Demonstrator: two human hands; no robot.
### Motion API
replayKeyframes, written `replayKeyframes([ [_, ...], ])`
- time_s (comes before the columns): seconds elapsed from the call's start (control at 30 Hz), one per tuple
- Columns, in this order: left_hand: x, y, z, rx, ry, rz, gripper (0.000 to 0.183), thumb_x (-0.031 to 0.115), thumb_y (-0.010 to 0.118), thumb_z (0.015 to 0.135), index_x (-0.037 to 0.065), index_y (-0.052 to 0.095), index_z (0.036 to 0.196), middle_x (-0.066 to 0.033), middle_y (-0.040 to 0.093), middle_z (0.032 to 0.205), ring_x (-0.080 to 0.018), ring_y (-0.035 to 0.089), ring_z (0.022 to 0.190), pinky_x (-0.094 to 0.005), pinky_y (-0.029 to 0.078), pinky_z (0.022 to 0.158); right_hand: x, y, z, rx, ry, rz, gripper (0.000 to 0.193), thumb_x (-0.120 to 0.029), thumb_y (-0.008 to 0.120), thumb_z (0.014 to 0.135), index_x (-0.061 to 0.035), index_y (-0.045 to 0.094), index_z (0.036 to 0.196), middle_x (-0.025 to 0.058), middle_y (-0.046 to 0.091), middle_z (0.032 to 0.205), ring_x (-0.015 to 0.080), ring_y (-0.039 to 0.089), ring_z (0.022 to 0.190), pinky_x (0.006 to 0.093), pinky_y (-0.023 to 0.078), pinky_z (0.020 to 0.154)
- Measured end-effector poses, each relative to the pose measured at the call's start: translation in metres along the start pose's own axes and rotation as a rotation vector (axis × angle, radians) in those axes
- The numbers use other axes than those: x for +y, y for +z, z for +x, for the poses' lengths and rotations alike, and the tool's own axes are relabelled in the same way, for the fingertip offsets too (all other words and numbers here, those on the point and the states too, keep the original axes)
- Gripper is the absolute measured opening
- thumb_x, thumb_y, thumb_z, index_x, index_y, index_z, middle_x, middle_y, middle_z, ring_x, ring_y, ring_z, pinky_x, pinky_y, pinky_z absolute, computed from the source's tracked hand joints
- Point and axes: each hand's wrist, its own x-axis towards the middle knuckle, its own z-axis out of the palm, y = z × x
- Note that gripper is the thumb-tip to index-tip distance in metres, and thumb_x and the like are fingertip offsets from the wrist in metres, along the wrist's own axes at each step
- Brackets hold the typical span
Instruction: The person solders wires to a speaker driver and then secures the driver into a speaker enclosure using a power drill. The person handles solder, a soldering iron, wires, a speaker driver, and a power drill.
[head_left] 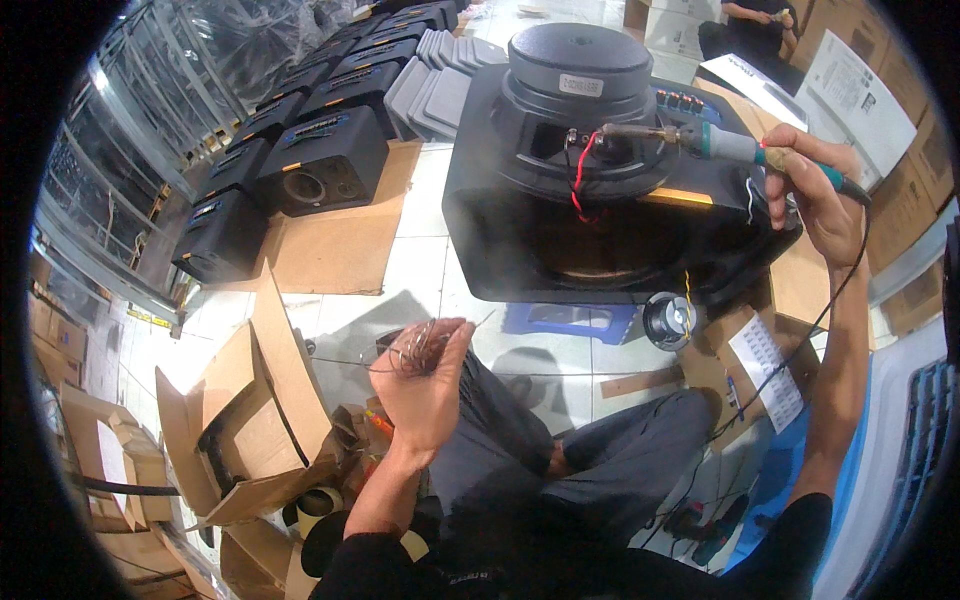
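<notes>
My right hand (815, 190) is closed round the handle of a soldering iron (725, 145), whose tip reaches left to the terminal of a large speaker driver (580, 70). The driver rests magnet-up on a black speaker cabinet (480, 220). A red wire (582, 178) and a black wire run from the terminal area down into the cabinet's opening. In my left hand (425, 385), held low above my lap, is a loose coil of solder wire (410, 350); one end sticks out past my fingers. Whether the iron's tip touches the terminal is hard to tell.
A small speaker driver (665, 320) with a yellow wire hangs below the cabinet, beside a blue stool (570, 320). Open cardboard boxes (240, 410) stand at left. Rows of black cabinets (325, 160) and grey panels (445, 85) lie behind. The iron's cord (800, 350) trails down at right.
</notes>
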Motion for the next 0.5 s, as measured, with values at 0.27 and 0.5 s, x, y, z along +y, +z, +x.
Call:
replayKeyframes([
  [0.27,-0.028,-0.021,-0.027,0.033,-0.235,0.068,0.007,0.001,0.070,0.090,-0.006,0.071,0.089,-0.0015,0.067,0.080,-0.0052,0.059,0.071,-0.0202,0.048,0.064,0.001,-0.002,-0.001,-0.045,-0.071,-0.043,0.034,-0.027,0.060,0.096,0.0043,0.068,0.108,0.0042,0.062,0.074,0.0074,0.058,0.060,0.0217,0.049,0.052],
  [0.5,-0.042,-0.019,-0.034,0.060,-0.148,0.030,0.008,0.004,0.071,0.089,-0.003,0.072,0.089,0.0017,0.063,0.072,-0.0032,0.051,0.059,-0.0193,0.039,0.053,0.002,0.001,-0.002,0.017,-0.065,0.013,0.035,-0.026,0.057,0.098,0.0045,0.067,0.111,0.0053,0.061,0.075,0.0087,0.057,0.059,0.0221,0.048,0.050],
])
